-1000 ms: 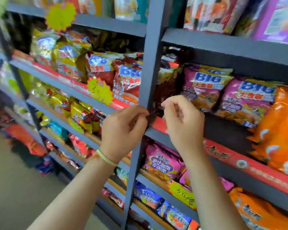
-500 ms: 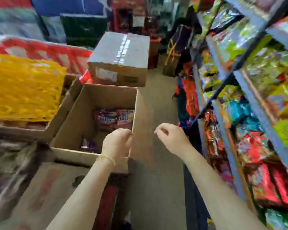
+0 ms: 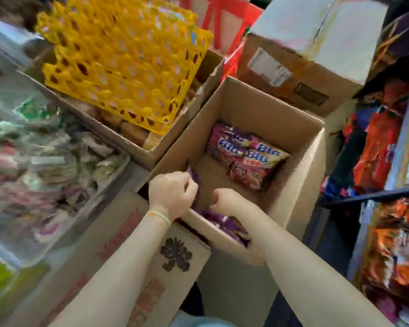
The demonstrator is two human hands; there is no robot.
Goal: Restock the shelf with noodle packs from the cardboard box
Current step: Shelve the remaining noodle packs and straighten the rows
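Open box (image 3: 300,161): matt brown cardboard. Noodle packs (image 3: 246,156): glossy plastic film. Yellow tray (image 3: 118,55): moulded plastic lattice.

We cannot see our right hand's (image 3: 224,201) fingers, which dip below the cardboard box's (image 3: 300,175) near wall; the shelf (image 3: 397,147) packs blur.

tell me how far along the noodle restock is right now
Done: the open cardboard box looks largely emptied. In hand: both hands reach inside, the left hand gripping a purple pack, the right hand over more purple packs. Left: those and the pink BIG packs still need shelving.
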